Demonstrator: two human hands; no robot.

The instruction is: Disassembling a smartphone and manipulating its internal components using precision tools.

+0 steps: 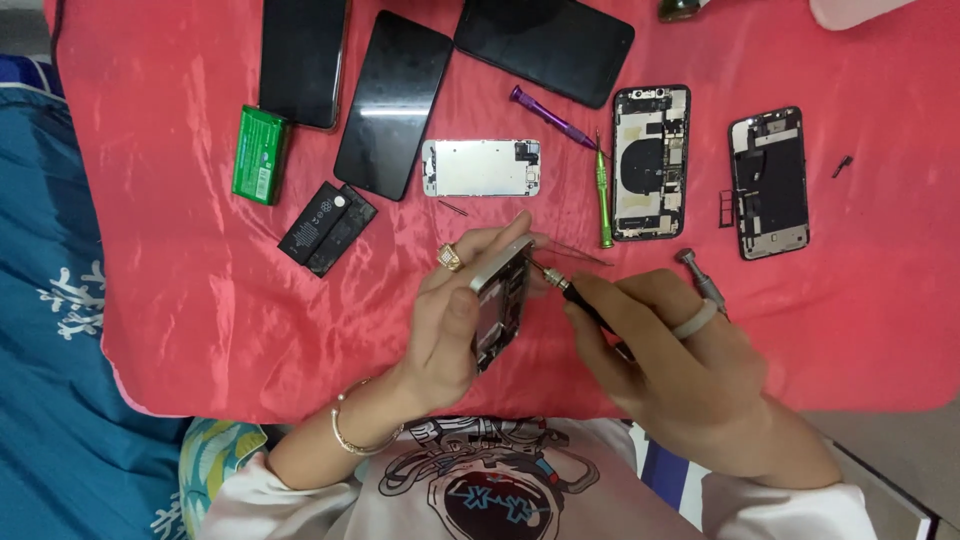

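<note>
A shiny red cloth (pixel 200 300) covers the tabletop, with blue patterned fabric (pixel 50 350) at its left edge. Above the cloth, the left hand (pixel 450 320) is clamped on an opened phone frame (pixel 500 300), tilted on edge. The right hand (pixel 680 370) is closed around a small screwdriver (pixel 570 290) whose tip touches the frame; 2 opened phones (pixel 650 160) lie beyond.

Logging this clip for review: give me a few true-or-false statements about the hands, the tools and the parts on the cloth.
1. The left hand holds an opened phone frame on edge. True.
2. The right hand holds tweezers. False: it holds a screwdriver, tip at the frame.
3. The green screwdriver lies beside the purple screwdriver. True.
4. The cloth is blue. False: it is red.
5. The green box lies at the right edge. False: it lies at the left.
</note>
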